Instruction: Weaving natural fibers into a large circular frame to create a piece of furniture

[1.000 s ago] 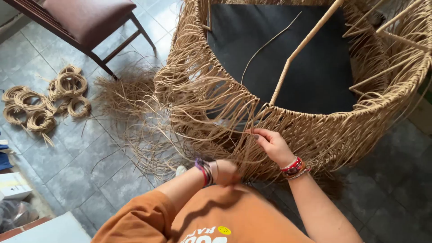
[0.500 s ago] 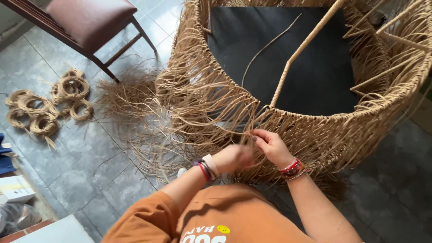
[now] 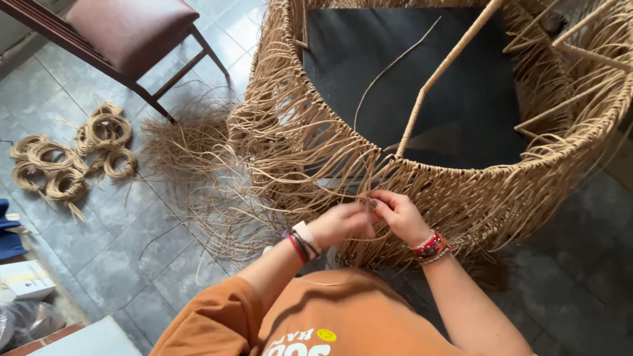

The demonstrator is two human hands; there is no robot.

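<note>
Both hands at the near rim of the round woven rattan frame [image 3: 461,184]. Left hand [image 3: 339,224] and right hand [image 3: 399,214] each have a pinched grip closed on loose fibre strands [image 3: 330,178]. My read: keep tension even, pull snug against the rim, don't kink the strands.

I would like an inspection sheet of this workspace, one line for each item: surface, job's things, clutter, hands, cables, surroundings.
Surface: grey tiled floor.
Job's things: large round woven basket frame, loose tan strands hanging from its rim, a dark panel inside, a wrapped rod leaning across it.
Clutter: coils of fibre and a loose fibre pile on the floor.
Hands: left hand and right hand meet at the rim, pinching strands; both wrists wear bracelets.
Cables: nothing seen.
Surroundings: chair with brown seat top left; white box and a blue item at left edge.
</note>
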